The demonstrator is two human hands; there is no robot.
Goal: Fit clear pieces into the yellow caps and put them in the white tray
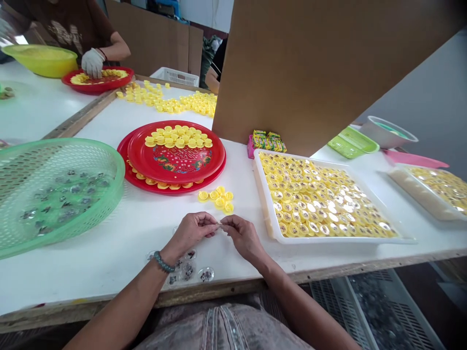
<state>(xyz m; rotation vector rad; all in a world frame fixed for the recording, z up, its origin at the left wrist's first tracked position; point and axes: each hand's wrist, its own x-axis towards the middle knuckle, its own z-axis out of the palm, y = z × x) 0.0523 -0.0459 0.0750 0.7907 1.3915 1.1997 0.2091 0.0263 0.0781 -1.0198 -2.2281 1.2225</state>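
My left hand (197,229) and my right hand (242,236) meet fingertip to fingertip above the white table (120,272). Both are closed in a pinch on something small and pale, mostly hidden by the fingers. Just beyond them lies a small group of round yellow plastic pieces (219,198). Under and beside my left wrist are several clear round discs (206,274) with dark printed pictures. To the right, a white tray (272,214) holds rows of yellow pieces topped with shiny printed discs.
A green mesh basket (109,204) with clear discs stands left. Stacked red trays (146,167) carry yellow pieces. A cardboard sheet (292,73) rises behind small packets (269,142). Loose yellow pieces (182,103) lie farther back. A co-worker's gloved hand (93,63) reaches into another red tray (98,88).
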